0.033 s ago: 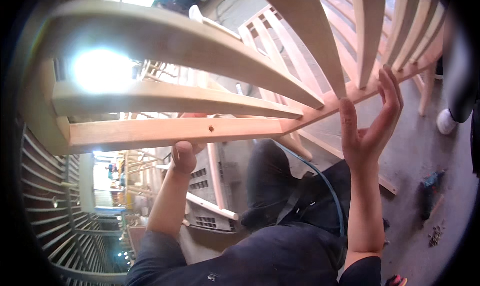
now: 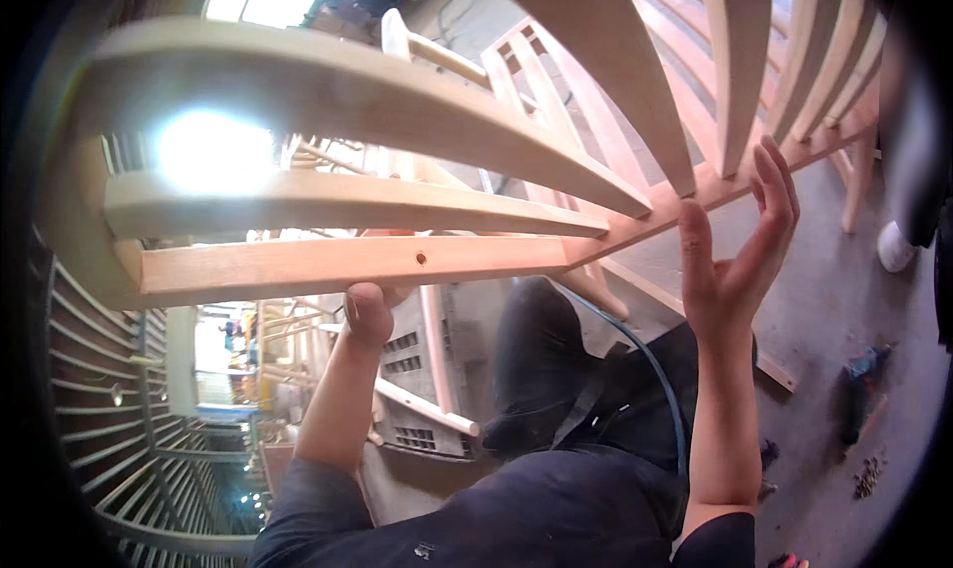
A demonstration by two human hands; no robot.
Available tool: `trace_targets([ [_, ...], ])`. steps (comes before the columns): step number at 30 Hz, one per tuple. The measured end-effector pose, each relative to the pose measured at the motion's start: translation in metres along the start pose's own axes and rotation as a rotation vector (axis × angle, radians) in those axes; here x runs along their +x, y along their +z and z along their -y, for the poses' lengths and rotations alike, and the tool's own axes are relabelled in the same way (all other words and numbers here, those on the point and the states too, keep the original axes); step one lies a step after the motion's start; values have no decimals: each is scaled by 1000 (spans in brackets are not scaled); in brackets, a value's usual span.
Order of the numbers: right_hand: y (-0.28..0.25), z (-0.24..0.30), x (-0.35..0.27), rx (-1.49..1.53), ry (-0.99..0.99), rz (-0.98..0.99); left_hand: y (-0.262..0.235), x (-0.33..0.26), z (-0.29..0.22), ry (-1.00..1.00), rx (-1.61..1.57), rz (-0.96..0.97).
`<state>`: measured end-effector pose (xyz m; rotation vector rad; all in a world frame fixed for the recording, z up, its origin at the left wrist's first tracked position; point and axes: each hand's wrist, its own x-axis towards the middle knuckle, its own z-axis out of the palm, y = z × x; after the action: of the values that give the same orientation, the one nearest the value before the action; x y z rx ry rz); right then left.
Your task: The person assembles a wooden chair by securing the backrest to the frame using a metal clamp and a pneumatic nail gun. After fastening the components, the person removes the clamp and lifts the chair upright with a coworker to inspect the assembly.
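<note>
A pale wooden slatted frame [image 2: 288,260], like a chair back or bench part, spans the view above my lap. Curved slats [image 2: 397,121] fan up from its long rail [image 2: 655,215]. My left hand [image 2: 371,315] is closed around the near bar, thumb on the near side below a small dark hole; its other fingers are mostly hidden behind the wood. Farther right, my right hand [image 2: 740,250] is raised with thumb and fingers spread. Its thumb tip and fingertips reach the rail at the foot of the slats, without wrapping round it.
Other wooden chair frames [image 2: 526,71] stand behind. A grey plastic crate [image 2: 427,359] and loose wooden bars lie left of my knee. A blue hose [image 2: 645,359] crosses my lap. On the right floor are a power tool [image 2: 859,389], a screw pile [image 2: 871,477] and another person's shoe [image 2: 896,248].
The view has shifted slightly, so the background sits a little lower and farther right. Both hands keep the same positions on the wooden frame.
</note>
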<state>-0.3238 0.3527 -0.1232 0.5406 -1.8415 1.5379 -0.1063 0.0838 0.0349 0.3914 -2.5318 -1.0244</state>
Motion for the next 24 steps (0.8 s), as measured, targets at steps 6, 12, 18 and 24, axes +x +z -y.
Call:
trace_targets([
  [6, 5, -41, -42, 8, 181, 170, -3, -13, 4, -88, -22, -13],
  [12, -38, -61, -79, 22, 326, 418, -59, -34, 62, 127, -177, 21],
  [18, -196, -142, -168, -539, 593, 513, -39, -38, 49, 67, 25, -237],
  [24, -372, -200, -304, -1278, 543, 577, -77, -43, 47, 29, 56, 196],
])
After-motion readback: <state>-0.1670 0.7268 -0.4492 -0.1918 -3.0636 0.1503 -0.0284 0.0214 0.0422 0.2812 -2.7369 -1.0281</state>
